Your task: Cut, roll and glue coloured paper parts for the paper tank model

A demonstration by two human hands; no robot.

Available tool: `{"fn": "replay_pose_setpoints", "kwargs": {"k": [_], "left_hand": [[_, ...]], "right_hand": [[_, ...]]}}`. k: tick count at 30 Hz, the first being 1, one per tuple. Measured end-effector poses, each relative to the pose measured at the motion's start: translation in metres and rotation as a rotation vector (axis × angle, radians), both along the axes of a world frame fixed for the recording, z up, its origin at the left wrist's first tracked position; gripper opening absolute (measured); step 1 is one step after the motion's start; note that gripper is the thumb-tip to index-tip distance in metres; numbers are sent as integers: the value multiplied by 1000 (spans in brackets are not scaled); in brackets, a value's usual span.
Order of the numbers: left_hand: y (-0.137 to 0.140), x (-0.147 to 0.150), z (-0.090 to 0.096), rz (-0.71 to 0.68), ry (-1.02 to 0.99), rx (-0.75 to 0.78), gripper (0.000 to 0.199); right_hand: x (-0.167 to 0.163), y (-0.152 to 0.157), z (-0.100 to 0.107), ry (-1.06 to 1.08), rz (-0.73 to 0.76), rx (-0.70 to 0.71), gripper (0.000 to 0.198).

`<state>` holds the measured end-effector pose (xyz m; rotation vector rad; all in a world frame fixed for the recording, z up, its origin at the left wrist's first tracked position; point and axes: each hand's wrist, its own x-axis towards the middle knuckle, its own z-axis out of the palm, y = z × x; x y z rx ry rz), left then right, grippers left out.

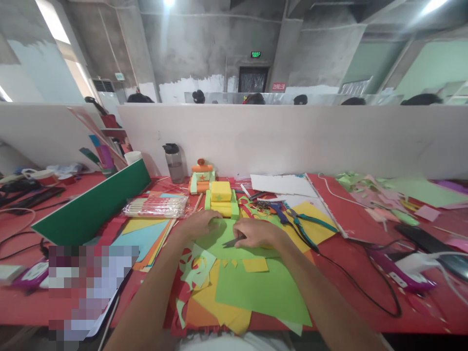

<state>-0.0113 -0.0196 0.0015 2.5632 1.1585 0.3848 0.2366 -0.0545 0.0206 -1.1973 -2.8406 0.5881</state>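
Where a white partition [219, 139] backs the red desk [347, 297], grey walls [204, 44] and a lit exit sign [256, 54] show beyond. Desk crowded: coloured sheets [141, 241], scraps [365, 195], pliers [314, 221], bottle [174, 165]. Forearms [155, 275] reach forward, converging. Right hand [254, 233] closed round scissors [233, 242], blades pointing left, over green paper [212, 241] lying mid-desk, just in front of a yellow model [221, 193]. Left hand [204, 223] at the paper's far edge, fingers loosely bent; cannot tell whether it grips anything.

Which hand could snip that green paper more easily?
Probably the right hand: it holds a dark pointed tool, perhaps scissors, over the green paper. The left hand is near the paper's far edge, with no tool visible.
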Motion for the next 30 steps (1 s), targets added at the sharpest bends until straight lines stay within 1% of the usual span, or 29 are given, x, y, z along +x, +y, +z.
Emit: {"fn": "replay_pose_setpoints", "kwargs": {"k": [4, 6, 8, 10, 12, 15, 17, 21, 26, 28, 30], "left_hand": [[-1, 1, 3, 62, 32, 13, 37], [-1, 2, 3, 45, 28, 31, 31], [0, 3, 3, 7, 6, 81, 24], [1, 5, 1, -32, -25, 142, 22], [2, 5, 0, -46, -55, 164, 22], [3, 5, 1, -5, -113, 133, 23], [3, 3, 2, 50, -165, 123, 24], [6, 0, 6, 205, -340, 149, 23], [10, -3, 11, 382, -652, 187, 22], [10, -4, 12, 408, -755, 168, 23], [10, -4, 13, 395, -858, 114, 24]], "right_hand": [[-1, -2, 2, -20, -12, 27, 18], [-2, -4, 3, -19, -30, 24, 16], [-2, -5, 3, -3, -27, 19, 15], [-1, -4, 3, 20, -13, 21, 15], [3, -3, 2, 41, -9, 31, 19], [11, 1, 6, 84, -21, 36, 27], [18, 3, 10, 127, -27, 35, 28], [31, 4, 17, 186, -52, 25, 22], [29, 2, 17, 139, -89, -32, 20], [24, 1, 17, 96, -79, -40, 20], [20, 0, 18, 62, -77, -41, 20]]}}
